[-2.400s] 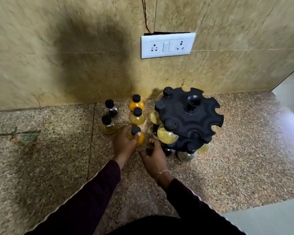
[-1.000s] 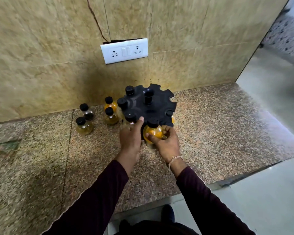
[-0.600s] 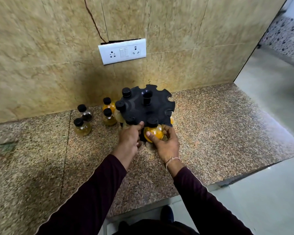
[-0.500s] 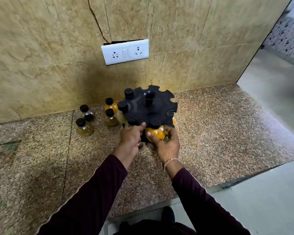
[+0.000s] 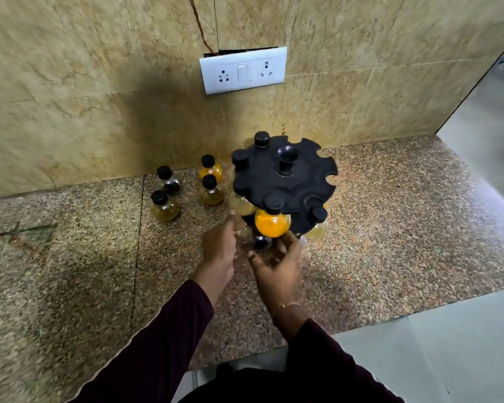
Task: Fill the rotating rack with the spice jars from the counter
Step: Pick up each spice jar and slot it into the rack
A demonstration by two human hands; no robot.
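The black two-tier rotating rack stands on the speckled counter near the wall. A round orange jar with a black cap hangs in the rack's front top notch. Other capped jars sit in the left notches, and a pale jar hangs in the lower tier. My left hand is at the rack's lower left, fingers loosely curled. My right hand is just under the orange jar with its fingers apart. A dark jar shows between the hands. Several loose jars stand left of the rack.
The tiled wall rises right behind the rack, with a white socket plate above it. The counter's front edge runs below my arms, and the counter ends at the right by a grey floor.
The orange jar went from the counter into the rack's front top notch. Both hands have since dropped from it to the lower tier, and the jar hangs alone.
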